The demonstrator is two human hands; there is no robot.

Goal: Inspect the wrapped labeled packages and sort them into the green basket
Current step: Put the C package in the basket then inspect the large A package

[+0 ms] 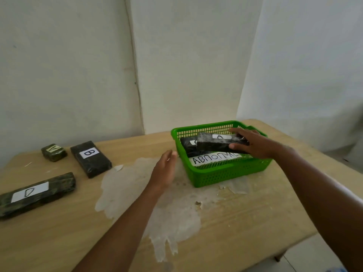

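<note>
Right hand [253, 144] grips package "A" [220, 143] over green basket [216, 173]; left hand [165, 169] spread open, holding nothing.

Green basket [212, 176]: perforated plastic mesh, slight sheen. Package A [218, 143]: dark block in glossy, crinkled clear film; white matt paper label. Packages B [90, 159] and D [37, 194]: same film wrap, same paper labels. Table [59, 238]: pale wood-grain surface, matt, with top layer peeled away in a whitish rough patch [172, 211].
</note>
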